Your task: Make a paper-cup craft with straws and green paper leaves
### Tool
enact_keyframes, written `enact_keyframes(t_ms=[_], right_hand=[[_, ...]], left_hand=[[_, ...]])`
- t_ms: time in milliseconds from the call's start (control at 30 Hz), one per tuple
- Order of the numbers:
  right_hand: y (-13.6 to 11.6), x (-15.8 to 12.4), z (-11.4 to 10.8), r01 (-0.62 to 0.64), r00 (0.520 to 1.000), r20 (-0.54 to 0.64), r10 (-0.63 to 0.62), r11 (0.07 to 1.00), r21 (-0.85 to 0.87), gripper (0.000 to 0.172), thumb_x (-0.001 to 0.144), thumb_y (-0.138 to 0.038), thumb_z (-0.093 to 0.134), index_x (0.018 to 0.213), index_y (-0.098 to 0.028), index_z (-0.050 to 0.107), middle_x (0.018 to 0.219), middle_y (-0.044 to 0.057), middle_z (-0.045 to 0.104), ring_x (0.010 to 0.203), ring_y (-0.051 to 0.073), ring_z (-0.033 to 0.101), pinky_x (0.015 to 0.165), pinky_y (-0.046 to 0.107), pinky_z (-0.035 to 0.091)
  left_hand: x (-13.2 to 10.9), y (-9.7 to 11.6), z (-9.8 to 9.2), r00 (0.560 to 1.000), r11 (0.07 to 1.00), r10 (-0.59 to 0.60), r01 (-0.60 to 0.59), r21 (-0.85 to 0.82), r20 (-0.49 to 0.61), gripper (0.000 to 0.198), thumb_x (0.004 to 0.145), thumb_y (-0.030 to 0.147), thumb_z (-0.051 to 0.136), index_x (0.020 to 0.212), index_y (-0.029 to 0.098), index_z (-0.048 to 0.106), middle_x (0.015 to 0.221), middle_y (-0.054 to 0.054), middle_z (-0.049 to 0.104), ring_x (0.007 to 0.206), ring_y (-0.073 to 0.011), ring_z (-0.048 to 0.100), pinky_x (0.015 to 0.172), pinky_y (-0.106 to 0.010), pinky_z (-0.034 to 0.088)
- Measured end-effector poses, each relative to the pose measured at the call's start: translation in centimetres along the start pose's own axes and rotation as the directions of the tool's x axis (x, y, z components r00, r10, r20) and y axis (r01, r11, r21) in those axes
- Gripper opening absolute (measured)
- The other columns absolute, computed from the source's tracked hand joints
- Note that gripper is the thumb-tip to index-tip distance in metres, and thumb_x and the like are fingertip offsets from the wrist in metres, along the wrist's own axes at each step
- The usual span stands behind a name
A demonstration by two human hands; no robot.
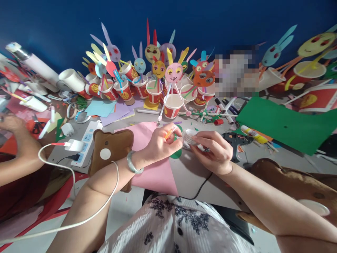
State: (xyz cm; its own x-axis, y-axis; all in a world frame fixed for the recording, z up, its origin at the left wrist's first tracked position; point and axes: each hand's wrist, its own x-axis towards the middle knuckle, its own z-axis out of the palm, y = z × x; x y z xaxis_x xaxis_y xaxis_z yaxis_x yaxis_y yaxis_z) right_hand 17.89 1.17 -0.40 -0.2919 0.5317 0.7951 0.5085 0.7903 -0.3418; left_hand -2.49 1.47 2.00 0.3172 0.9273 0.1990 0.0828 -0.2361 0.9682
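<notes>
Grey tabletop (188, 175) beneath both hands (166, 141) (214, 151), clear roll (190, 136) in the right

Slim piece (170, 133) in left hand (164, 140): orange. Paper sheet (155, 174): pink. Large sheet (281, 123): green. Cups (123, 92): red, white, gold emblems. Dress (168, 228): white, dark floral print. Wall (184, 14): deep blue.

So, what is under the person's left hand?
Around the left hand, a pink paper sheet and a rounded green paper shape show beneath; whatever the hand itself covers cannot be seen.
</notes>
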Motion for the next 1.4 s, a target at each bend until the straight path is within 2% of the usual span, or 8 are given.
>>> enact_keyframes(t_ms=[200, 300, 400, 567, 767, 900, 1233, 1400], right_hand=[[0.4, -0.2, 0.0, 0.145, 0.989, 0.025, -0.143, 0.963, -0.228, 0.029, 0.082, -0.014, 0.075, 0.106, -0.028, 0.064, 0.090, 0.004, 0.074, 0.064, 0.014, 0.065, 0.058, 0.029, 0.047], [0.2, -0.2, -0.1, 0.167, 0.986, 0.047, -0.160, 0.950, -0.264, 0.029, 0.083, -0.014, 0.074, 0.106, -0.028, 0.064, 0.090, 0.002, 0.074, 0.061, 0.012, 0.062, 0.057, 0.028, 0.044], [0.0, -0.2, -0.2, 0.204, 0.979, 0.055, -0.196, 0.936, -0.286, 0.029, 0.083, -0.014, 0.075, 0.107, -0.028, 0.065, 0.091, 0.002, 0.075, 0.061, 0.012, 0.060, 0.056, 0.028, 0.042], [-0.2, -0.4, -0.2, 0.279, 0.960, 0.086, -0.266, 0.917, -0.285, 0.034, 0.082, -0.012, 0.076, 0.111, -0.026, 0.066, 0.093, 0.004, 0.076, 0.067, 0.014, 0.065, 0.056, 0.029, 0.043], [-0.3, -0.4, -0.2, 0.213, 0.977, 0.088, -0.196, 0.941, -0.263, 0.030, 0.084, -0.015, 0.076, 0.110, -0.025, 0.064, 0.092, 0.003, 0.076, 0.068, 0.013, 0.065, 0.058, 0.028, 0.044], [-0.3, -0.3, -0.1, 0.185, 0.982, 0.078, -0.170, 0.947, -0.264, 0.025, 0.087, -0.017, 0.073, 0.108, -0.025, 0.062, 0.093, 0.004, 0.075, 0.068, 0.013, 0.065, 0.058, 0.028, 0.042], [0.0, -0.4, -0.1, 0.161, 0.987, 0.050, -0.154, 0.942, -0.295, 0.029, 0.084, -0.016, 0.075, 0.109, -0.025, 0.063, 0.093, 0.003, 0.075, 0.066, 0.013, 0.065, 0.060, 0.028, 0.043], [0.0, -0.4, -0.3, 0.191, 0.982, 0.076, -0.175, 0.922, -0.336, 0.027, 0.084, -0.016, 0.075, 0.107, -0.027, 0.065, 0.092, 0.003, 0.075, 0.063, 0.013, 0.063, 0.058, 0.029, 0.041]], left_hand=[[0.0, 0.3, 0.4, 0.999, 0.997, 0.037, -0.036, 0.064, -0.019, 0.029, 0.089, 0.044, 0.069, 0.087, 0.016, 0.059, 0.057, 0.007, 0.045, 0.048, -0.0057, 0.035, 0.046, -0.021, 0.031], [-0.1, 0.3, 0.5, 0.999, 0.997, -0.004, 0.007, 0.082, -0.035, 0.032, 0.091, 0.047, 0.066, 0.090, 0.016, 0.062, 0.065, 0.002, 0.058, 0.055, -0.0082, 0.047, 0.052, -0.022, 0.039], [-0.3, 0.3, 0.6, 0.998, 0.991, -0.034, 0.040, 0.127, -0.047, 0.028, 0.094, 0.043, 0.062, 0.090, 0.015, 0.063, 0.072, -0.001, 0.063, 0.062, -0.0103, 0.053, 0.058, -0.023, 0.043], [-0.6, 0.1, 0.6, 0.999, 0.977, -0.048, 0.048, 0.207, -0.007, 0.025, 0.099, 0.039, 0.053, 0.088, 0.017, 0.056, 0.070, 0.001, 0.057, 0.063, -0.0107, 0.051, 0.062, -0.024, 0.042], [-0.4, -0.1, 0.5, 0.996, 0.984, -0.050, 0.037, 0.175, 0.071, 0.020, 0.099, 0.035, 0.048, 0.086, 0.020, 0.045, 0.072, 0.001, 0.052, 0.062, -0.0107, 0.049, 0.059, -0.025, 0.038], [-0.4, -0.3, 0.4, 0.995, 0.982, -0.063, 0.049, 0.181, 0.072, 0.018, 0.098, 0.031, 0.048, 0.085, 0.021, 0.042, 0.069, 0.002, 0.051, 0.061, -0.0109, 0.047, 0.058, -0.025, 0.035], [-0.4, 0.4, 0.5, 0.997, 0.993, -0.075, 0.071, 0.096, 0.036, 0.020, 0.101, 0.035, 0.047, 0.089, 0.020, 0.046, 0.065, 0.004, 0.044, 0.058, -0.0100, 0.040, 0.056, -0.025, 0.034], [-0.4, 0.4, 0.3, 0.997, 0.976, -0.076, 0.068, 0.209, 0.030, 0.015, 0.094, 0.033, 0.057, 0.090, 0.019, 0.053, 0.060, 0.006, 0.044, 0.053, -0.0088, 0.037, 0.052, -0.024, 0.029]])
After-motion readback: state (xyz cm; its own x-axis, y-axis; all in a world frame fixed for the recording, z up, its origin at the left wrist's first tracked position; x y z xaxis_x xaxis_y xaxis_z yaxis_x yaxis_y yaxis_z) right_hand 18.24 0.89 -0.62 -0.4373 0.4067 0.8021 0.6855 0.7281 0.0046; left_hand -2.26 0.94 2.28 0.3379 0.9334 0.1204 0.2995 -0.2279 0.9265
